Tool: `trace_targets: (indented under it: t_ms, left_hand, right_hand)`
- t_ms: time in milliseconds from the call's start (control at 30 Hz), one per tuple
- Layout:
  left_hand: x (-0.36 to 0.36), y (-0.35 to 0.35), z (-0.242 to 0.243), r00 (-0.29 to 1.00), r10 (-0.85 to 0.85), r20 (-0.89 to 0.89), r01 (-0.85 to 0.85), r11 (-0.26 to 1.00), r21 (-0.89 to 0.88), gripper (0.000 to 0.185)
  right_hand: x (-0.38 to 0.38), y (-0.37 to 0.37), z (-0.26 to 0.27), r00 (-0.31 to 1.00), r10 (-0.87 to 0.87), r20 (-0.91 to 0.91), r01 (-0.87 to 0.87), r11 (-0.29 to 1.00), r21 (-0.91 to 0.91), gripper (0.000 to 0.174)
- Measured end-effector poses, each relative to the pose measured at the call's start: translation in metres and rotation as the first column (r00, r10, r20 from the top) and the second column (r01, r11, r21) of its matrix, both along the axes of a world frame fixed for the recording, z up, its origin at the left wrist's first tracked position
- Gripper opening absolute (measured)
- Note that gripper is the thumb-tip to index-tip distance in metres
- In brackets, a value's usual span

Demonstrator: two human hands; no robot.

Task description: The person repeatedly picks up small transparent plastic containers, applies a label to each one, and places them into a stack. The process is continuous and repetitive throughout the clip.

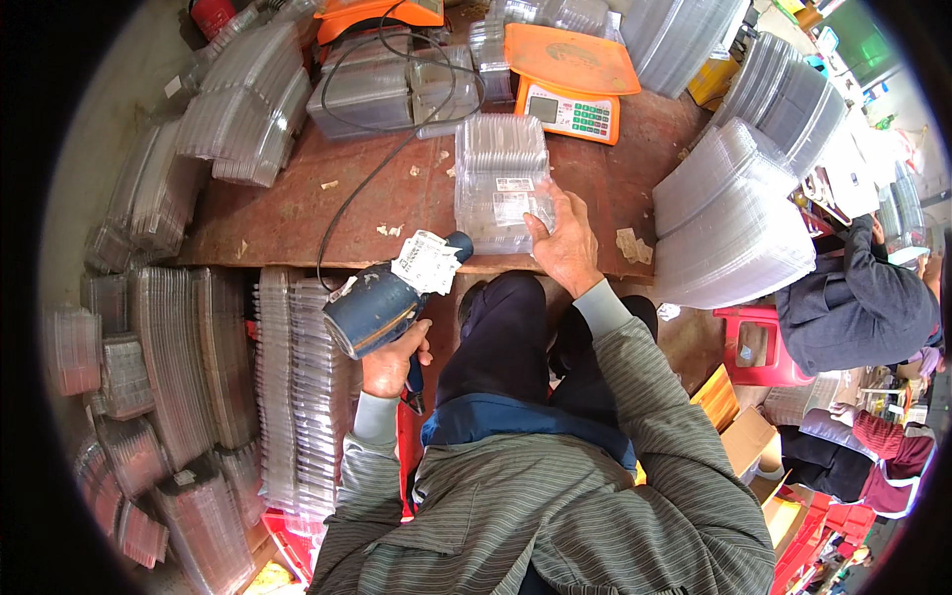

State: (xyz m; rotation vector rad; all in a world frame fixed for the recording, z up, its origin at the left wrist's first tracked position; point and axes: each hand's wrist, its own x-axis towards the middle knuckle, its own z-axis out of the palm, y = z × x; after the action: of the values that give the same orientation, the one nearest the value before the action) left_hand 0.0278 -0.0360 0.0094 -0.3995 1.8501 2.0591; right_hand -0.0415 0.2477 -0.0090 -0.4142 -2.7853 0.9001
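Observation:
My left hand [390, 362] grips the handle of a dark blue hair dryer [374, 306], held at the front edge of the table. Several white printed stickers [427, 262] are stuck in a wad on its barrel, towards the narrow nozzle end. On the tabletop, my right hand [569, 242] touches the right side of a clear plastic container [476, 212], its thumb and fingers spread apart. Two white labels [511, 208] bearing print are on that container, close to my fingertips. Directly behind it is a nested row of clear plastic containers [502, 141].
An orange weighing scale [573, 59] stands behind, to the right. The dryer's black cord [357, 186] loops across the table [297, 223]. Stacked clear containers [732, 216] rise at the right, others [297, 387] at the left below the table. Beside a red stool [747, 346], a co-worker [863, 297] sits.

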Motion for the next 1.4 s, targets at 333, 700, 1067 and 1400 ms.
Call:
trace_targets:
  t_ms: [333, 700, 1067, 1400]
  left_hand:
    - [0.002, 0.002, 0.005, 1.0, -0.022, 0.012, 0.022, 1.0, -0.017, 0.014]
    - [0.001, -0.001, 0.002, 1.0, -0.015, -0.005, 0.015, 1.0, 0.005, 0.013]
    - [0.002, -0.003, 0.003, 1.0, -0.008, 0.008, 0.008, 1.0, 0.03, 0.014]
    - [0.003, -0.006, 0.003, 0.999, -0.026, -0.032, 0.026, 1.0, -0.011, 0.013]
  right_hand:
    - [0.005, 0.009, -0.012, 0.986, 0.147, -0.082, -0.131, 0.976, 0.173, 0.062]
    - [-0.006, 0.004, -0.001, 0.967, 0.17, -0.188, -0.101, 0.939, 0.329, 0.052]
    - [-0.024, -0.019, 0.003, 0.953, 0.192, -0.233, -0.119, 0.949, 0.292, 0.043]
    - [-0.03, -0.024, 0.01, 0.967, 0.194, -0.166, -0.138, 0.944, 0.299, 0.048]
